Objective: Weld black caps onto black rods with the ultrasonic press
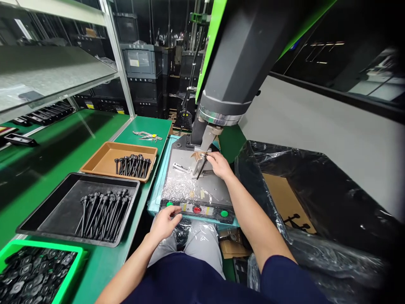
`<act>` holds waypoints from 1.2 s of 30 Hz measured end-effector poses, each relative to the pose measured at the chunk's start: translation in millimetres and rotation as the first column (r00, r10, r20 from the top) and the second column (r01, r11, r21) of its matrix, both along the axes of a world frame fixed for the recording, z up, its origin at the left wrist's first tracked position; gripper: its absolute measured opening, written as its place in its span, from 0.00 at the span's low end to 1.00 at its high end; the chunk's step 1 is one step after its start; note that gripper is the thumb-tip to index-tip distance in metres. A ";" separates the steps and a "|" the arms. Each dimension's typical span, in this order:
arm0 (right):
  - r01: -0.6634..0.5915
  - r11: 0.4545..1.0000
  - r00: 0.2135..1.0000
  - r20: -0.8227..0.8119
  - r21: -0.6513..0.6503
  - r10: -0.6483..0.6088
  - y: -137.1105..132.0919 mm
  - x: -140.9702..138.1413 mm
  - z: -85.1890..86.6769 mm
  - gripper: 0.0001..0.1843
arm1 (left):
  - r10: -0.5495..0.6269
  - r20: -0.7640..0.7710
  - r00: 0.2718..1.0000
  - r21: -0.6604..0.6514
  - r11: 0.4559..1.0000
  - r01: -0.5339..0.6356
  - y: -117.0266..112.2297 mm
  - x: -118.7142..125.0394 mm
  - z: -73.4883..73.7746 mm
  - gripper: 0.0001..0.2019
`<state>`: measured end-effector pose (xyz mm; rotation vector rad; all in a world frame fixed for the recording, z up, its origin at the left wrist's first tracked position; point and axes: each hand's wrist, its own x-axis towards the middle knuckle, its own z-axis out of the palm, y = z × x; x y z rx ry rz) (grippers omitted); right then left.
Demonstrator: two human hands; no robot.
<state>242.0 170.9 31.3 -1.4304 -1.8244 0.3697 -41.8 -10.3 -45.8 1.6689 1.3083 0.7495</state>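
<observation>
My right hand (219, 164) is closed on a thin black pin-like part (201, 166), holding it upright at the fixture under the press head (210, 136) of a large grey machine (240, 55). My left hand (164, 222) rests at the front of the machine's control strip, fingers curled, thumb near the left green button (170, 204). A red button (196, 209) and a right green button (224, 213) sit on the same strip. The metal base plate (190, 185) is partly covered in plastic film.
On the green bench to the left are a brown tray (104, 158) with black pins, a black tray (50, 207) with more pins, and a green bin (68, 274) of small black pieces. A box lined with black plastic (284, 198) stands at the right. Shelving is upper left.
</observation>
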 end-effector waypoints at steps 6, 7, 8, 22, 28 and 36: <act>-0.168 0.967 0.804 -0.594 -0.192 0.021 -82.9 -18.0 5.0 0.26 | 0.038 0.141 0.989 0.241 0.968 -0.072 10.7 15.0 45.8 0.21; -0.200 0.960 0.761 -0.649 -0.198 0.024 -93.7 -24.7 5.6 0.26 | 0.016 0.148 0.989 0.254 0.966 -0.054 13.2 19.0 52.3 0.23; -0.216 0.957 0.729 -0.684 -0.196 0.024 -102.8 -32.2 6.1 0.25 | -0.010 0.147 0.989 0.251 0.967 -0.028 15.0 23.1 57.8 0.25; -0.234 0.940 0.489 -0.866 -0.247 -0.106 -137.1 -80.6 -14.2 0.25 | 0.352 -0.180 0.918 0.034 0.935 -0.352 -59.6 -95.6 77.0 0.13; -0.275 0.907 0.508 -0.849 -0.320 -0.145 -153.0 -79.8 -10.2 0.25 | 0.557 -0.669 0.492 0.137 0.743 -0.655 -47.4 -190.7 79.4 0.13; -0.160 0.920 0.549 -0.807 -0.357 -0.217 -169.8 -54.6 -7.9 0.22 | 0.298 -0.850 0.434 -0.016 0.810 -0.587 -23.6 -198.9 57.8 0.12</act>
